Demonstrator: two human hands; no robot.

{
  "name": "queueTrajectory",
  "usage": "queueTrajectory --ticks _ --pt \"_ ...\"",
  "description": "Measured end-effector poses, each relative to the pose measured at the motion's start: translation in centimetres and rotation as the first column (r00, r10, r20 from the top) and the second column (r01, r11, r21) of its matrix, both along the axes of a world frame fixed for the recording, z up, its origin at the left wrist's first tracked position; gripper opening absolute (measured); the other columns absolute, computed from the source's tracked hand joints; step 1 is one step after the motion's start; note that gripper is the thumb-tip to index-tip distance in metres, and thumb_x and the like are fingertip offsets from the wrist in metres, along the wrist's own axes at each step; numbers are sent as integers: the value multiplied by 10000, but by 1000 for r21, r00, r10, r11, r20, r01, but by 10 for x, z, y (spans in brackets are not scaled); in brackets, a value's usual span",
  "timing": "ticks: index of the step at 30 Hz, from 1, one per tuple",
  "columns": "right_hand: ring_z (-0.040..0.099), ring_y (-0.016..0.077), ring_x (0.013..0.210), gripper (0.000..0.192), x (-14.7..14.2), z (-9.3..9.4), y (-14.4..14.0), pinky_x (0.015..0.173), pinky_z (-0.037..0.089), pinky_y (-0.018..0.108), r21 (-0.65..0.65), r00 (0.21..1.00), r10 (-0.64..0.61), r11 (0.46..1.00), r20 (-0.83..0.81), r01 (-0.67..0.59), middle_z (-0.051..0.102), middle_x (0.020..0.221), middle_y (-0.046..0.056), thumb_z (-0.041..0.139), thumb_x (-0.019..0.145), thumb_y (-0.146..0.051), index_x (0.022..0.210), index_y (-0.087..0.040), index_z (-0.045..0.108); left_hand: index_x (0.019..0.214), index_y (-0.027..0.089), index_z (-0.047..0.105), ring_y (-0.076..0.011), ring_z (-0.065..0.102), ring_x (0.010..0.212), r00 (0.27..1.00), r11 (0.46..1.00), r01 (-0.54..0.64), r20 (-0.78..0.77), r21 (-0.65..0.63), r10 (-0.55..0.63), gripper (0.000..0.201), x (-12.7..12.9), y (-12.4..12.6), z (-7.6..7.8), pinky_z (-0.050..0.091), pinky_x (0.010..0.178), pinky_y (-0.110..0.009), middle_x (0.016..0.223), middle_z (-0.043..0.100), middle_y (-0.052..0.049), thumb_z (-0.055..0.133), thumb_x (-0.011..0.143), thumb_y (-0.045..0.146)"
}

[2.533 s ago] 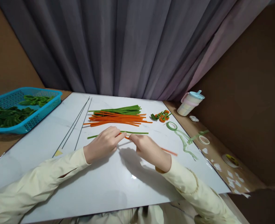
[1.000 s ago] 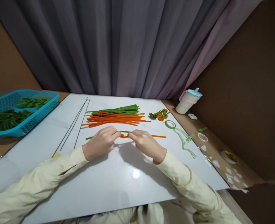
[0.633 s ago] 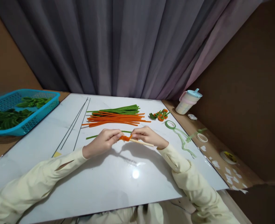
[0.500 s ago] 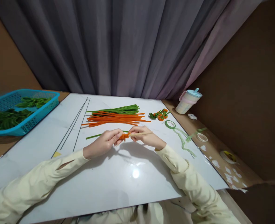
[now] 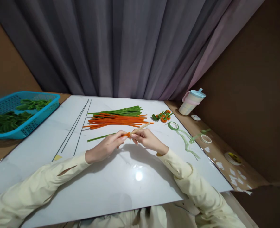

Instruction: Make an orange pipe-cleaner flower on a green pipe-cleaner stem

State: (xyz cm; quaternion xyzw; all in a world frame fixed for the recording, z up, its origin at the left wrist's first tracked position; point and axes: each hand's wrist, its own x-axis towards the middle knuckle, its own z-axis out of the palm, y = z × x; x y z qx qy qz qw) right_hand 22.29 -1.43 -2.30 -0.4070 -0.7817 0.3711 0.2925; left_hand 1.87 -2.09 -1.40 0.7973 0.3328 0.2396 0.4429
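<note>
**Orange coil on the stick, most of the stock unused**

I see the white board [image 5: 106,190] filling the lower centre of the frame, with a blue basket [image 5: 23,109] of green pieces at the left edge. In the upper middle of the board lies the pile of straight orange and green stems [image 5: 117,117], untouched as far as I can tell, so I judge most of the work is left. Right of the pile sits a small cluster of finished pieces [image 5: 162,116], only a few. Further right are a green tape roll [image 5: 173,125] and a cup [image 5: 191,101].

At centre frame my left hand [image 5: 104,147] and right hand [image 5: 148,141] meet fingertip to fingertip. Both pinch a thin stick [image 5: 141,127] that slants up to the right, with a short orange coil [image 5: 128,134] wound tightly on it between the fingertips. No loose orange tail shows, so I judge this coil is about wound. One green stem [image 5: 98,137] lies flat just left of the hands
</note>
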Motion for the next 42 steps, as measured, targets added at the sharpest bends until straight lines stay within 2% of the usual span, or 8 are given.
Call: queueTrajectory --ticks 7,12,17,24,27,32,36,42 --pt "425 93 488 264 -6 1 -8 539 327 210 174 985 -143 977 93 126 496 553 -24 400 929 -243 691 -160 479 1131 188 509 -160 587 765 973 923 -220 -3 315 233 298 4 4 -11 430 687 -255 920 647 -38 337 944 343" --pt "415 111 488 128 -9 -4 -14 511 284 211 417 936 -166 909 310 23 486 581 -29 358 913 -152 807 -183 421 1098 172 543 -192 644 848 952 798 -267 22 541 304 284 2 12 -25 481 724 -276 1012 672 -74 339 948 300" --pt "415 134 500 153 -11 -8 -22 493 189 247 484 896 -138 870 423 -95 501 591 -10 432 734 -42 790 -184 426 1085 159 553 -190 659 799 943 641 -139 -97 755 318 297 0 12 -38 494 654 -255 926 684 -95 304 950 249" --pt "450 152 558 243 -4 3 -20 535 235 273 650 783 -213 701 584 -293 554 627 26 381 653 20 756 -153 518 1029 150 534 -163 576 521 924 607 180 -345 774 165 259 -2 8 -42 396 481 -232 645 616 -30 338 863 113" --pt "445 137 561 246 4 7 -14 537 243 258 563 804 -135 780 579 -274 574 643 22 410 676 25 765 -151 556 962 149 537 -155 530 444 936 616 235 -346 752 64 249 -1 3 -44 354 455 -246 590 597 -9 310 868 108" --pt "392 86 506 166 20 7 -1 537 293 202 146 922 189 957 338 -250 525 582 -18 453 861 -157 772 -147 593 985 161 516 -122 544 454 975 740 191 -210 645 -69 230 1 -4 -46 347 473 -222 596 600 14 292 937 185" --pt "418 86 520 278 22 -5 7 536 343 192 -218 907 416 893 66 -394 479 560 -25 462 891 -325 743 -124 585 946 151 530 -120 526 428 972 730 231 -177 643 -151 223 1 -5 -52 329 460 -230 570 586 12 309 933 182" --pt "394 85 516 366 12 -23 9 527 340 200 -275 920 392 883 -17 -381 448 542 -35 482 868 -445 726 -120 574 926 159 553 -96 451 400 975 781 219 -95 585 -202 167 -1 -4 -58 317 451 -206 525 537 37 425 901 264"
